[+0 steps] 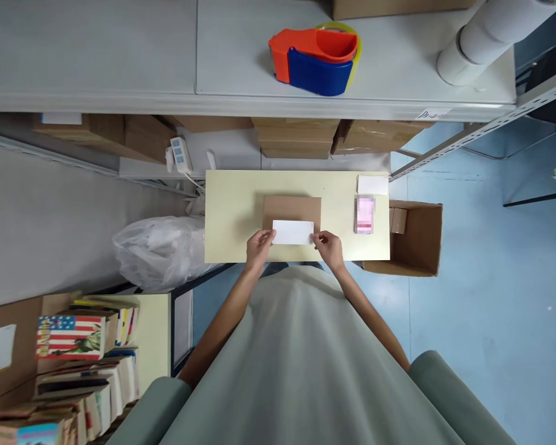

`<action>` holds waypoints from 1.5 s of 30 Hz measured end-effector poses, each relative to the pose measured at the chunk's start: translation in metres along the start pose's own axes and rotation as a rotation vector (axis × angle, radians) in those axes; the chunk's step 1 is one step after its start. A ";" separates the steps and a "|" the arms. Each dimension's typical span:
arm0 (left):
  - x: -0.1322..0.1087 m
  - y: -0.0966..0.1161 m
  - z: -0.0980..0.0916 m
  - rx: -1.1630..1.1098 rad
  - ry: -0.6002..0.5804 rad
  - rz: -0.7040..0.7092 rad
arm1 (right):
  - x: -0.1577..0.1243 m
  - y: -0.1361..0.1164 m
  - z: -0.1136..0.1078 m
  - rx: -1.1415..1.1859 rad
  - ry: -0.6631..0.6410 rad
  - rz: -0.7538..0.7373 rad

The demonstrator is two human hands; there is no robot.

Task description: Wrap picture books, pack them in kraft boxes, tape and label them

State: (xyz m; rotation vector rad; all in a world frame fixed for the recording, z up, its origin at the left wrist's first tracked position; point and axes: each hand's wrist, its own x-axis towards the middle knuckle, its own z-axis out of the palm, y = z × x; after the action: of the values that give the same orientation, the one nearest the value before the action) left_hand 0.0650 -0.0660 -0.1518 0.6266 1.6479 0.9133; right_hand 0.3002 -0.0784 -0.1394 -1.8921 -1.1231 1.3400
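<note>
My left hand (pixel 260 245) pinches the left end of a white paper strip (pixel 293 232). At its right end, the fingers of my right hand (pixel 328 246) are closed on the same strip. The strip is stretched flat between both hands, over the near part of a brown cardboard box (pixel 291 207). That box rests on a pale yellow table (pixel 234 216). Whether the strip touches the box cannot be made out. To the right on the table lie a pink, blurred packet (pixel 364 215) and a white paper piece (pixel 372 185).
An open cardboard box (pixel 417 241) stands at the table's right. Left are a plastic bag (pixel 160 250) and stacked books (pixel 88 389). A shelf (pixel 231 62) beyond the table holds a red and blue tape dispenser (pixel 322 68) and white rolls (pixel 486 40).
</note>
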 end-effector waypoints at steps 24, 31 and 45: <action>0.069 -0.015 0.028 0.284 0.124 0.273 | 0.049 -0.029 0.038 -0.475 0.154 0.049; 0.071 -0.016 0.030 0.274 0.122 0.269 | 0.056 -0.031 0.036 -0.514 0.133 0.096; 0.074 -0.013 0.027 0.251 0.099 0.241 | 0.074 -0.038 0.000 -0.520 -0.192 0.177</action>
State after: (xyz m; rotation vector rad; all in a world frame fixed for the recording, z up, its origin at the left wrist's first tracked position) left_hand 0.0724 -0.0080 -0.2067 0.9824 1.8194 0.9276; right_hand 0.2990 0.0052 -0.1435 -2.3090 -1.5487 1.4492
